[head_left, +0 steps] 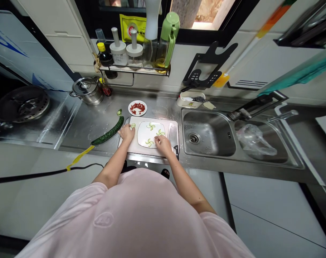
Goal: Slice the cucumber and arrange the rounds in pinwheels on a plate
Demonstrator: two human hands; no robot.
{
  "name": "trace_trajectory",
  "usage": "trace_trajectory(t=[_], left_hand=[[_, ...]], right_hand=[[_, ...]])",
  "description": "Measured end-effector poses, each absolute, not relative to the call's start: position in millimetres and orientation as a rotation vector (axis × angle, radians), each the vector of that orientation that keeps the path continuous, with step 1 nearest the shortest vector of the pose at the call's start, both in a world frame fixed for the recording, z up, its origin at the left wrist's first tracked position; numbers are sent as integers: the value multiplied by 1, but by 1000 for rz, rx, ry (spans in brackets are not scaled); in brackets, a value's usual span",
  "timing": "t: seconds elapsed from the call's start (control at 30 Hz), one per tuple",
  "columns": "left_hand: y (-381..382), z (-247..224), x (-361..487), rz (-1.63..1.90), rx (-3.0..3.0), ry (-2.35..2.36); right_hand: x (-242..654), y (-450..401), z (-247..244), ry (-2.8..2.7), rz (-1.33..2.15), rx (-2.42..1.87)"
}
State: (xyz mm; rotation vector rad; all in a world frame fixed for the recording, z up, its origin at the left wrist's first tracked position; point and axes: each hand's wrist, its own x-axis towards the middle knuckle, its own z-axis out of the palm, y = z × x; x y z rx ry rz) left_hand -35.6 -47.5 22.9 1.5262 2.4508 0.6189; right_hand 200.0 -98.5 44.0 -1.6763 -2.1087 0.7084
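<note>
On a white cutting board (133, 146) lies a white square plate (150, 134) holding several thin cucumber slices in pinwheel shapes. My left hand (126, 132) rests on the board, its fingertips just short of a loose cucumber slice (132, 125). My right hand (163, 145) sits at the plate's near edge; anything between its fingers is hidden. A kitchen knife (173, 134) lies along the board's right side. Left of the board is a long dark green cucumber (107, 131), with a small cut piece (119, 112) beyond it. A small round plate of red shreds (137, 108) stands behind the board.
The steel counter (82, 125) holds a lidded steel pot (87, 91) and, on the right, a double sink (209, 132) with a plastic bag (255, 140) in its far basin. A gas burner (22, 104) is at left. Bottles stand on a shelf (133, 70) behind.
</note>
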Motion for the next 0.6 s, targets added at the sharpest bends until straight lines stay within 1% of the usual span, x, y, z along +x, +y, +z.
trace_trajectory(t=[0.17,0.37,0.5,0.6], left_hand=[[-47,26,-33,590,1508,2422],[-43,25,-31,702,1483,2409],[-37,17,-34,816,1391,2273],[-32,15,-34,931,1321,2074]], right_hand=[[202,-96,42,-2091,704,-1670],[203,-95,41,-2083,728,-1667],[203,-94,42,-2077,727,-1652],[203,-92,44,-2066,734,-1650]])
